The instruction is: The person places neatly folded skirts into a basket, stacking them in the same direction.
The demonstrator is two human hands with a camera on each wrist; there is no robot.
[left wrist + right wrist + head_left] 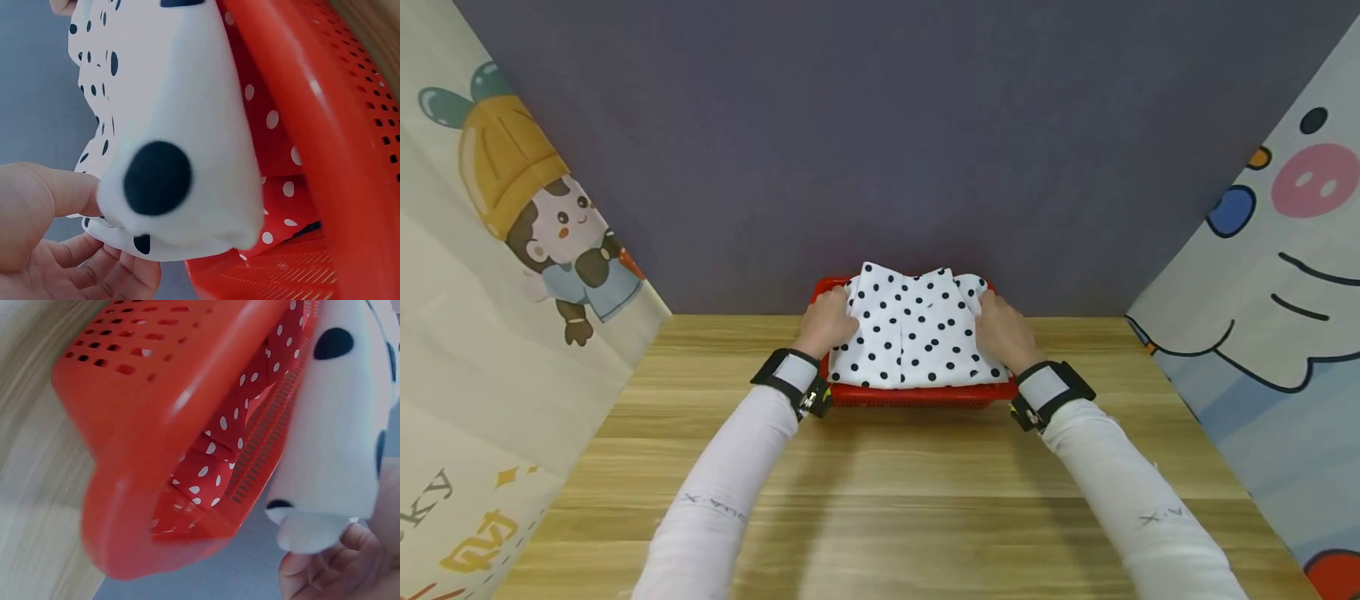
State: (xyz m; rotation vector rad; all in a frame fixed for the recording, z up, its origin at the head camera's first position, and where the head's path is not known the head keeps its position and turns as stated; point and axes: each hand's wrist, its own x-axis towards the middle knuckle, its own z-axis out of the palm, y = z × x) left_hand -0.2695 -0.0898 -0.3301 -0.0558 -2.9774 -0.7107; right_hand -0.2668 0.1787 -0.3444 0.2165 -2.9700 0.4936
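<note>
A folded white garment with black polka dots [910,333] is held over a red plastic basket [925,395]. My left hand [829,321] pinches its left end, thumb above and fingers curled beneath, as the left wrist view shows. At the opposite end, my right hand [1003,332] grips the garment with curled fingers [328,569]. Both wrist views show the garment raised above the basket's rim. Inside the basket lies a red cloth with white dots [215,450], partly hidden by the rim and the white garment.
The basket stands at the back of a wooden table [910,508], close to a dark grey panel [895,150]. Cartoon-printed sheets hang on the left [467,267] and right [1270,283]. Each wrist wears a black strap.
</note>
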